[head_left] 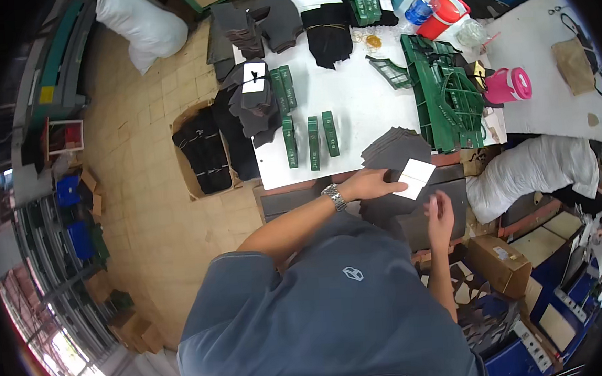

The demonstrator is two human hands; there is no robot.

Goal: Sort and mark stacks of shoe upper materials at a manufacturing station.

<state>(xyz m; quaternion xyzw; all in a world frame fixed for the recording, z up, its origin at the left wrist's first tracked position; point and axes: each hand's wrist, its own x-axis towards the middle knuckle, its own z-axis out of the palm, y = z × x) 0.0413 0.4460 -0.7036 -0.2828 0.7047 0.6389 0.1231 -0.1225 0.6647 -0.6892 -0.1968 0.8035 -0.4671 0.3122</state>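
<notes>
Left hand [375,183]: grip clamped on a white card [417,174], thumb on top at its left end, rest of the fingers mostly hidden. Thin line runs across the card. Card is tilted, over the dark grey pieces [405,148] at the near right edge of the white tabletop [368,108]. Right hand [441,217]: grip apart, fingers loosely curled, just beside the card's near right side. Watch [334,197] on the left wrist.

Counts:
- White cards: 2 clear ones. One in the left grip, a second card [254,77] with a black tie, on a grey stack [255,107] at the tabletop's left side.
- Narrow green blocks [314,143]: 5 on the left half. Two side by side farther back, three nearer and spaced apart.
- Green stack at far edge [364,6]: 1.
- Loose green frame [392,72]: 1, next to piled green frames [447,96]; can't count the pile.
- Jugs: 2, one red jug [441,17], one pink jug [507,86].
- Black bundle on the tabletop [328,38]: 1. More black bundles [204,152] in a floor carton [188,188], number unclear.
- White sacks [143,29]: 2, one far left, one right.

Grey pieces under the card: fanned and overlapping, can't count.
</notes>
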